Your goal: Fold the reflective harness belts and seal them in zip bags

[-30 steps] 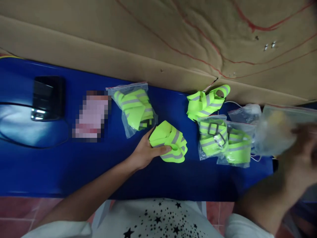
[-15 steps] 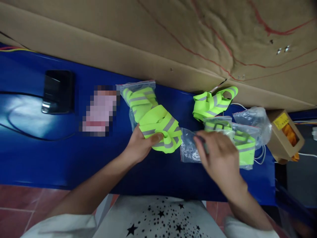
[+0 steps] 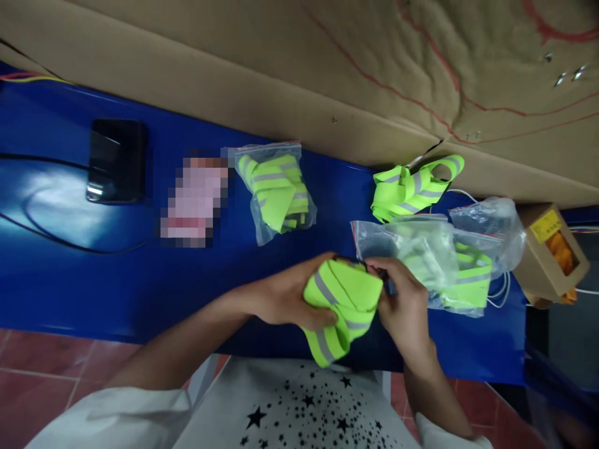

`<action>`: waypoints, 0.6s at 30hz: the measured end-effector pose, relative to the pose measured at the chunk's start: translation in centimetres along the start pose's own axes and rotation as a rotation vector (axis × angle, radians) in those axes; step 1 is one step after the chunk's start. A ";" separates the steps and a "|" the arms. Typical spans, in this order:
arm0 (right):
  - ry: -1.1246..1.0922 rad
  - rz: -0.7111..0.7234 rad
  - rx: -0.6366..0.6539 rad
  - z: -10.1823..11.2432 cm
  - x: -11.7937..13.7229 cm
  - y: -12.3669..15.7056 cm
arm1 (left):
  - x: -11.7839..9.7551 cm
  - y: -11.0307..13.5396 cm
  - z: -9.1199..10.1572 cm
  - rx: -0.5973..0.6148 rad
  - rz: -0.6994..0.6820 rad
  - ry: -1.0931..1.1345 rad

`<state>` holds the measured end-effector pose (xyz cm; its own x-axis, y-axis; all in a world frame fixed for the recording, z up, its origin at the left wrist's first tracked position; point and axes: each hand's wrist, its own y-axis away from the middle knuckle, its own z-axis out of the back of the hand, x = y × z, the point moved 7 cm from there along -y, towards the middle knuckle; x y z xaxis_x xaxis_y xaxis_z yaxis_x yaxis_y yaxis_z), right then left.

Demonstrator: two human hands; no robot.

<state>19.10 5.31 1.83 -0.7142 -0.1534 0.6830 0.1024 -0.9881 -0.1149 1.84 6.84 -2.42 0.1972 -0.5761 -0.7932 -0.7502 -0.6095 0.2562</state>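
A folded bundle of neon yellow reflective strap (image 3: 344, 293) with grey stripes is held above the near part of the blue table. My left hand (image 3: 290, 293) is closed around its left side, thumb across the front. At the bundle's right edge, my right hand (image 3: 405, 299) is closed with its fingertips at a small dark piece, possibly a buckle; the fingers partly hide it. Behind the right hand lies a clear zip bag (image 3: 374, 237), overlapping bagged yellow strap (image 3: 468, 274). Another loose bundle of strap (image 3: 412, 187) rests farther back.
A zip bag of yellow strap (image 3: 278, 193) lies left of centre, beside a blurred pinkish item (image 3: 194, 199). A black device (image 3: 116, 162) with a cable sits farther left. A small cardboard box (image 3: 543, 274) stands at right. Brown cardboard (image 3: 210, 81) lines the back edge.
My left hand has brought the strap bundle right and nearer my body, turning it. My right hand has moved from over the empty zip bag to the bundle's right edge.
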 end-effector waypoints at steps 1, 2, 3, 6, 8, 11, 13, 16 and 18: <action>-0.021 0.031 0.016 0.3 0.1 0.0 | 1.0 -0.1 -0.8 0.069 0.040 -0.022; -0.041 0.066 0.053 0.5 0.2 0.0 | 1.7 -0.3 -1.3 0.112 0.068 -0.039; -0.059 0.099 0.096 0.5 0.3 0.1 | 2.3 -0.4 -1.6 0.138 0.090 -0.047; -0.062 0.179 0.165 0.8 0.1 0.3 | 2.4 -0.8 -1.6 0.138 0.088 -0.020; -0.034 0.214 0.186 1.2 0.0 0.4 | 1.9 -1.0 -1.2 0.111 0.066 -0.002; -0.037 0.170 0.207 1.5 -0.1 0.3 | 1.4 -1.0 -0.9 0.098 0.054 0.003; -0.076 0.058 0.122 2.1 -0.6 0.0 | 1.3 -1.0 -0.9 0.094 0.054 0.017; -0.120 -0.081 -0.169 3.4 -1.2 0.1 | 1.4 -1.2 -0.7 0.047 0.053 -0.008; -0.114 -0.098 -0.313 3.8 -1.1 0.5 | 1.7 -1.3 -0.6 0.011 0.062 -0.057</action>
<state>22.61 4.92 3.74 -0.6267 -0.0759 0.7755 -0.1926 -0.9493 -0.2486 3.51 6.31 -3.78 0.1144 -0.5805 -0.8062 -0.7669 -0.5674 0.2998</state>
